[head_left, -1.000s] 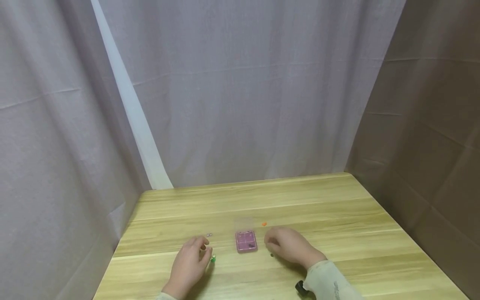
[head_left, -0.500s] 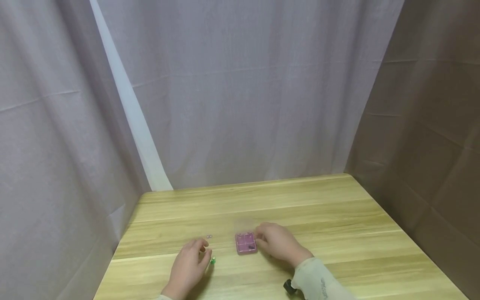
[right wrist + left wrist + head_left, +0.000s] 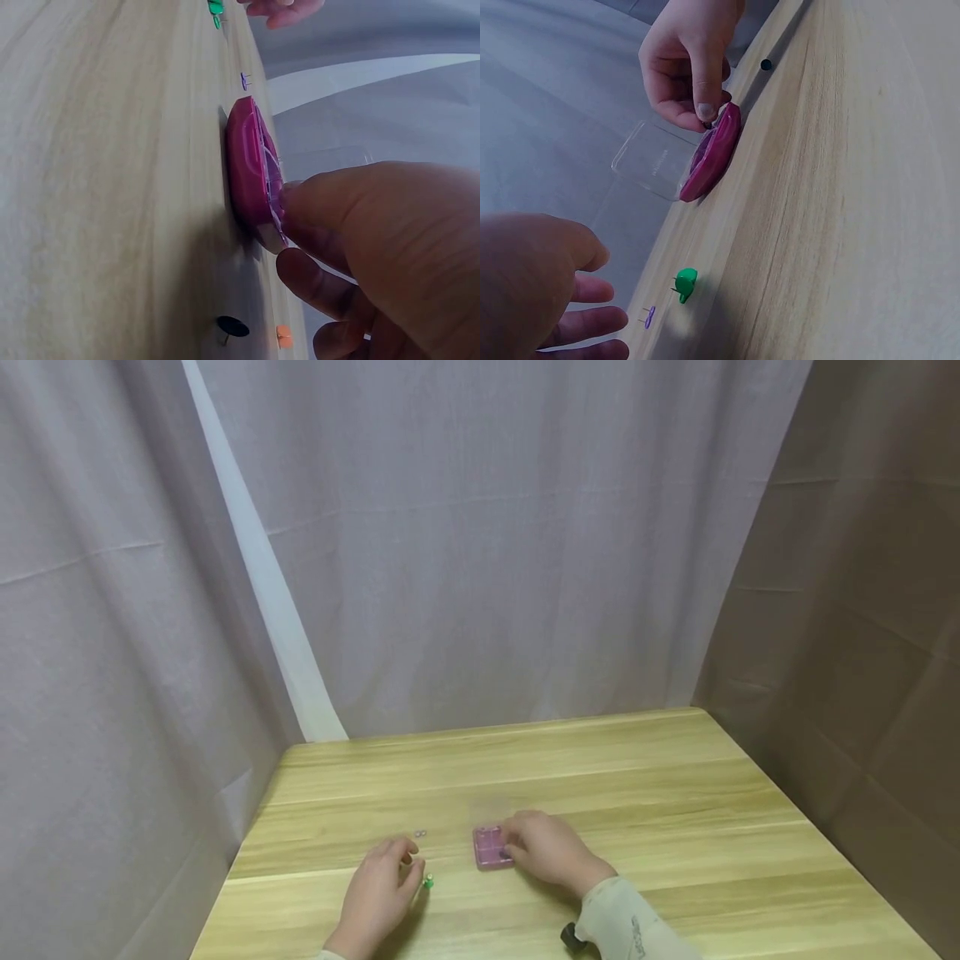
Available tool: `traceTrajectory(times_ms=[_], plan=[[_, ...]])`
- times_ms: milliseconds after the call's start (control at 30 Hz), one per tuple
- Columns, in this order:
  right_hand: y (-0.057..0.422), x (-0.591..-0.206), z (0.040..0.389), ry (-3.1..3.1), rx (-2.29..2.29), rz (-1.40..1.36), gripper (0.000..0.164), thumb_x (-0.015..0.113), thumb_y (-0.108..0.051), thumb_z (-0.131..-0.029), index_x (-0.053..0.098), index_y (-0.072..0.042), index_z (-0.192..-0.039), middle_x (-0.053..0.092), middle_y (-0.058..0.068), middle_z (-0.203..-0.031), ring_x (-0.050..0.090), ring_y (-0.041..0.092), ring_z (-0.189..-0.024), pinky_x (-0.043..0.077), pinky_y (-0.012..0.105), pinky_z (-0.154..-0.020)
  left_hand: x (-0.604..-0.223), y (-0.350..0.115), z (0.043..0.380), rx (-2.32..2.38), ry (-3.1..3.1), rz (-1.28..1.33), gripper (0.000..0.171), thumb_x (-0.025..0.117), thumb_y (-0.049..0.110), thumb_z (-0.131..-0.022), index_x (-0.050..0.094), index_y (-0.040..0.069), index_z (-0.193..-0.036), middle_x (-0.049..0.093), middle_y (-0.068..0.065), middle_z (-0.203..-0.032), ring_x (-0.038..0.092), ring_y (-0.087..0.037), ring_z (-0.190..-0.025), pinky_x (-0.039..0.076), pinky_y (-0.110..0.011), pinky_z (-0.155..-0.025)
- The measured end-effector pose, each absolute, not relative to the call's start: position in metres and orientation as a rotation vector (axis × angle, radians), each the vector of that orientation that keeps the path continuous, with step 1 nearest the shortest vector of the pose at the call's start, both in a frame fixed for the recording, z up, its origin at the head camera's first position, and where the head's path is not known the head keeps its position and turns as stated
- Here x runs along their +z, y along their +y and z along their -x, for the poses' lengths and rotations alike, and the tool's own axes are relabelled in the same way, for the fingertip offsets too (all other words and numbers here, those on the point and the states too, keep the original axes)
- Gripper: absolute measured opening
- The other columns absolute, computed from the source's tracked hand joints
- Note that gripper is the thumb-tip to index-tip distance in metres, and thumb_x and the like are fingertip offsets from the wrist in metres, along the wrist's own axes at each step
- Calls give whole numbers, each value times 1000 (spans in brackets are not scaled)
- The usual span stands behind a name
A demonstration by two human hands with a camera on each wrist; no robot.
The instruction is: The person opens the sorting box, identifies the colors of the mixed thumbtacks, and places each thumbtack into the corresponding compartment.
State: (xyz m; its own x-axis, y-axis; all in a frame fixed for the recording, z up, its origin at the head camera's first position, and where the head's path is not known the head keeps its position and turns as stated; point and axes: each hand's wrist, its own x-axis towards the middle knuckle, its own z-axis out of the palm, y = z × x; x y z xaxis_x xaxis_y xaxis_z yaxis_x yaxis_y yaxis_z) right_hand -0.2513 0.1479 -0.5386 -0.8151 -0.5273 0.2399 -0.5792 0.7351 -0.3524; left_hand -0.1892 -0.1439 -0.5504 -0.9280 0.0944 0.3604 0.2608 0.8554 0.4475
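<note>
My right hand (image 3: 551,850) is over the right side of a small magenta compartment box (image 3: 486,858). Its thumb and fingertips pinch a tiny dark stud (image 3: 708,125) at the box's rim, mostly hidden by the fingers. The box's clear lid (image 3: 656,161) stands open on the far side. Relaxed and holding nothing, my left hand (image 3: 377,892) hovers beside green studs (image 3: 685,281) with thin metal pins, like earrings. Just beyond it lie small purple studs (image 3: 649,318), pins sticking out.
A black round-headed stud (image 3: 232,326) lies on the wooden table (image 3: 600,760) to the right of the box, with an orange piece (image 3: 283,336) near it. Grey curtains (image 3: 480,568) hang behind the table. A black device (image 3: 572,937) sits at the right wrist.
My right hand has moved left from the table beside the box to over its right compartments. My left hand has stayed in place.
</note>
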Motion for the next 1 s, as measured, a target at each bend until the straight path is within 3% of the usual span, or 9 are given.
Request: traceTrajectory(times_ms=[267,633,833,1000], plan=[[148,-542,252,-2816,620,-887,5,71,-30,-86,70,-27,-90,64,-16,-83,53,0,-69,53,30,-64,-549,-141,189,-732,-2711,261,21,70,31,-88,68,15,-102,69,0,-91,59,-15,-82,54,-39,-70],[150,-545,249,-2792,646,-880,16,71,-34,-87,72,-24,-99,69,-13,-93,58,3,-78,57,37,-73,-551,-141,188,-704,-2720,277,23,69,32,-88,68,14,-102,68,2,-91,57,-13,-81,54,-37,-68],[171,-541,247,-2815,669,-818,26,69,-32,-88,71,-22,-112,71,-8,-104,61,8,-88,57,41,-80,-549,-142,185,-708,-2703,259,23,69,31,-88,69,14,-103,69,1,-91,58,-14,-81,54,-39,-69],[194,-533,247,-2834,697,-758,20,68,-29,-90,71,-21,-107,69,-9,-101,59,6,-85,57,38,-79,-547,-144,185,-687,-2712,247,23,68,33,-89,69,15,-103,68,2,-91,56,-12,-79,53,-37,-69]])
